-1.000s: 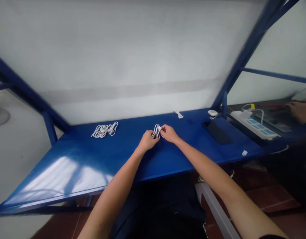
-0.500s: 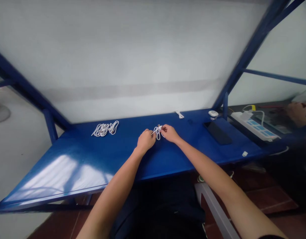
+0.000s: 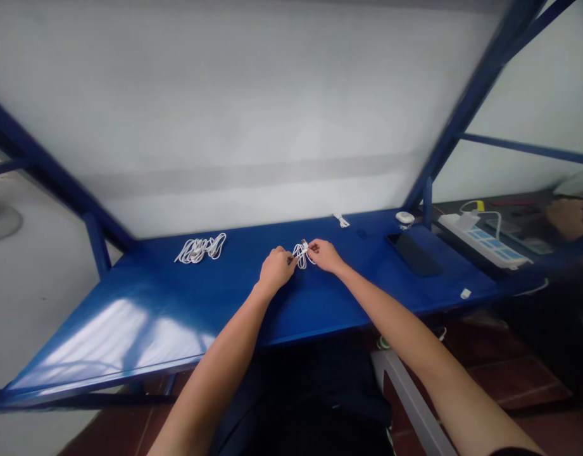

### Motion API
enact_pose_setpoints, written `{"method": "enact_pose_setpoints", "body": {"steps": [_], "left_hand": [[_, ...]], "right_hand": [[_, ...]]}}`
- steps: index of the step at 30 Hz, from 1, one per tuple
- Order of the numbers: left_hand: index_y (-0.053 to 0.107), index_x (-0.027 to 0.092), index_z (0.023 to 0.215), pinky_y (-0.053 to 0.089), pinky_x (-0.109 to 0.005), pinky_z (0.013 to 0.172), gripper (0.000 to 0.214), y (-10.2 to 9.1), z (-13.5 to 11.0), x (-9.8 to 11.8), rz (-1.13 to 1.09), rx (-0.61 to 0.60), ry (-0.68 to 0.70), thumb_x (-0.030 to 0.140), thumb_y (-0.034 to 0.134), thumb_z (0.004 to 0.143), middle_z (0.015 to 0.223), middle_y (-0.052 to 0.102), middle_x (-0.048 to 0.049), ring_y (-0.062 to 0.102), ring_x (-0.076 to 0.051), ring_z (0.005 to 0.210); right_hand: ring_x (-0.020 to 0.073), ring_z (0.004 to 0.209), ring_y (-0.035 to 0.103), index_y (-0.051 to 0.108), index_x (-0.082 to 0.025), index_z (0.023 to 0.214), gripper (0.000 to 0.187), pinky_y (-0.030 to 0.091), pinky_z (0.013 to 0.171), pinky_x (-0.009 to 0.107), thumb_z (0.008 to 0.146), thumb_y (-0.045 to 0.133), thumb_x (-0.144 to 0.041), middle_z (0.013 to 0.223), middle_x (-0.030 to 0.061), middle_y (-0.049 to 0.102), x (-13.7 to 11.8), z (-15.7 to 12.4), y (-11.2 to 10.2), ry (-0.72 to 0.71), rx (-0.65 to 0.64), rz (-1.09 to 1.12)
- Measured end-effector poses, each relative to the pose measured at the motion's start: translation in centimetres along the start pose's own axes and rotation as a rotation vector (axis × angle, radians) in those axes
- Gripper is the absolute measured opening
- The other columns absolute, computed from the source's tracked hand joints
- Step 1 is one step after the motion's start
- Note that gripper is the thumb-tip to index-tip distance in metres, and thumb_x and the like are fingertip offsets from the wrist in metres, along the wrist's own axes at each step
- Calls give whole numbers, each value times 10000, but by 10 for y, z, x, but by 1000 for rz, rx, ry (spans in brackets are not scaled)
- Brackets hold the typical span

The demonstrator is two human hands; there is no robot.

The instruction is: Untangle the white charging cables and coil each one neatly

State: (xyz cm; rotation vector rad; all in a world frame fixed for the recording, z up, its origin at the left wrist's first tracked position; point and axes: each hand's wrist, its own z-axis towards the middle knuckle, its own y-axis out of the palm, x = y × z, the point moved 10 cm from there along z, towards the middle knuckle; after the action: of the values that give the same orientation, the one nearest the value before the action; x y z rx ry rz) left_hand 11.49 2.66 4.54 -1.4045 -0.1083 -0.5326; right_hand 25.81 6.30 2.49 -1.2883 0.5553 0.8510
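Observation:
Between my hands, just over the blue table (image 3: 234, 285), is a white USB cable (image 3: 301, 254) bunched into loops, with a metal plug at its top. My left hand (image 3: 278, 266) pinches the loops from the left, fingertips closed on them. From the right, my right hand (image 3: 324, 254) grips the cable near the plug with thumb and fingers together. Farther left on the table lies a pile of coiled white cables (image 3: 200, 247). A small bundle of white ties (image 3: 341, 220) lies behind my right hand, by the wall.
To the right lie a dark phone (image 3: 413, 254), a round white case (image 3: 404, 218) and a small white piece (image 3: 465, 294) near the front edge. Beyond the blue frame sits a power strip (image 3: 485, 240) with a plug in it. Another person's hand (image 3: 569, 218) is at far right.
My hands stay in nearly the same place on the cable. The plug and loops have shifted slightly between my fingers, and the loops look more spread.

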Motion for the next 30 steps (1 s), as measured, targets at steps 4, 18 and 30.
{"method": "enact_pose_setpoints", "body": {"steps": [4, 18, 30], "left_hand": [[723, 187, 731, 399, -272, 656, 342, -2, 2, -19, 11, -62, -103, 373, 480, 885, 810, 683, -121, 623, -216, 780], [665, 140, 814, 342, -229, 438, 291, -56, -63, -172, -317, -100, -519, 340, 456, 793, 419, 519, 15, 454, -133, 368], [548, 189, 591, 348, -248, 561, 304, -123, -114, -227, 42, 121, -543, 357, 404, 798, 546, 565, -32, 541, -182, 598]], "right_hand": [[160, 723, 630, 629, -180, 789, 51, 449, 658, 241, 793, 580, -163, 789, 46, 697, -1, -2, -12, 16, 16, -142], [263, 978, 567, 597, -138, 945, 152, 404, 740, 302, 916, 454, -180, 1038, 178, 593, 20, -24, -52, -19, -21, -810], [224, 850, 611, 584, -147, 902, 153, 380, 695, 291, 930, 439, -190, 909, 127, 655, 60, -28, -95, 140, 36, -756]]}}
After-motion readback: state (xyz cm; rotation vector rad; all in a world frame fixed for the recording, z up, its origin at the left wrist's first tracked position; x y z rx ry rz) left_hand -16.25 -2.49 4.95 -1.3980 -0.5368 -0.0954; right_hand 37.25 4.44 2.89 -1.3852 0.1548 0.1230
